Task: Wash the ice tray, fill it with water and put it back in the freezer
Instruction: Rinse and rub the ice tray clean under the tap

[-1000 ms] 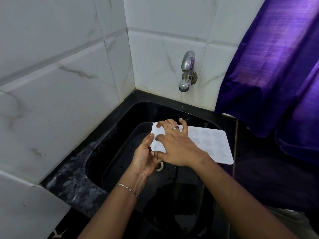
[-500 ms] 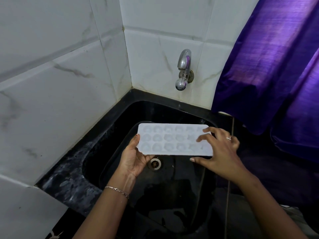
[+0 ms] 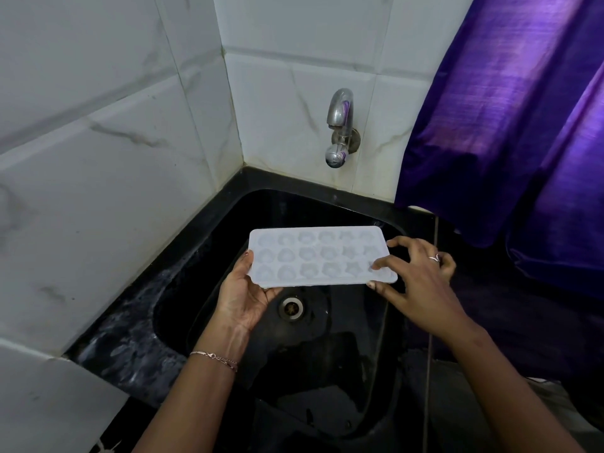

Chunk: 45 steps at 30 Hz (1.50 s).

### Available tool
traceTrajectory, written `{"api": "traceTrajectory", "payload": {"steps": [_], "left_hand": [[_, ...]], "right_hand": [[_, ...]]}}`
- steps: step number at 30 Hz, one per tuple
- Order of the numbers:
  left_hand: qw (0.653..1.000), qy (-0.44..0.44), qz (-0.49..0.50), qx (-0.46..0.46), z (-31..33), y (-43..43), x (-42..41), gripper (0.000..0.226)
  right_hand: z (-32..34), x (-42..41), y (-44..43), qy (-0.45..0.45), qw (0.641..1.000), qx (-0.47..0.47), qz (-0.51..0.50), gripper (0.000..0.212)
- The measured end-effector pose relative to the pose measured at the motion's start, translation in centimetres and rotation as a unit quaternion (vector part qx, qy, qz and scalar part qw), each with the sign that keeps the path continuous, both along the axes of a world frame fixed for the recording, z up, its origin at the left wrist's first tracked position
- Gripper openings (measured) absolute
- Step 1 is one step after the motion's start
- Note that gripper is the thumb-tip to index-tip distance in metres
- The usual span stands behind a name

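The white ice tray (image 3: 320, 256) is held level over the black sink (image 3: 209, 243), cavities facing up, with no water visible in them. My left hand (image 3: 245, 299) holds its left end, palm up, thumb along the edge and fingers hidden underneath. My right hand (image 3: 421, 282) pinches the tray's right front corner, index finger on top and thumb at the front edge. The steel tap (image 3: 340, 125) sticks out of the tiled wall behind and above the tray, and no water runs from it.
The drain (image 3: 290, 307) lies in the sink bottom just below the tray. White marble-look tiles (image 3: 114, 158) close off the left and back. A purple curtain (image 3: 506, 125) hangs at the right, over the dark counter (image 3: 523, 322).
The tray was cavities down with my right hand lying over its left end. It now faces up, and my right hand has moved to its right corner.
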<state>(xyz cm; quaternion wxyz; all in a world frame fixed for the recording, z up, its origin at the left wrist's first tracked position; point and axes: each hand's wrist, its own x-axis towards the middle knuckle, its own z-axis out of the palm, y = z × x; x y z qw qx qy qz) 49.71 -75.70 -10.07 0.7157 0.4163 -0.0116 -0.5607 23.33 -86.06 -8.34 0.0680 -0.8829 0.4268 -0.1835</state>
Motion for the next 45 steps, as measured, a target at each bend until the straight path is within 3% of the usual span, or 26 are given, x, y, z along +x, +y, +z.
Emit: {"api": "traceTrajectory", "payload": {"steps": [11,21,28,35,45], "left_hand": [[1.0,0.006,0.004,0.001,0.2,0.0,0.1,0.032],[1.0,-0.005,0.007,0.007,0.8,-0.2,0.4,0.032],[1.0,-0.007,0.004,0.002,0.7,0.0,0.6,0.031],[1.0,0.01,0.004,0.007,0.3,0.1,0.5,0.033],[1.0,0.014,0.004,0.004,0.1,0.1,0.3,0.031]], "right_hand": [[-0.3,0.1,-0.4,0.01,1.0,0.007,0.003,0.024],[-0.1,0.9,-0.3,0.108,0.992,-0.062,-0.012,0.046],[-0.5,1.0,0.0,0.064,0.998,-0.017,0.007,0.03],[0.1,1.4,0.4,0.0,1.0,0.019,0.005,0.029],[-0.1,3.2,1.4,0.016,0.998,0.015,0.051,0.028]]}}
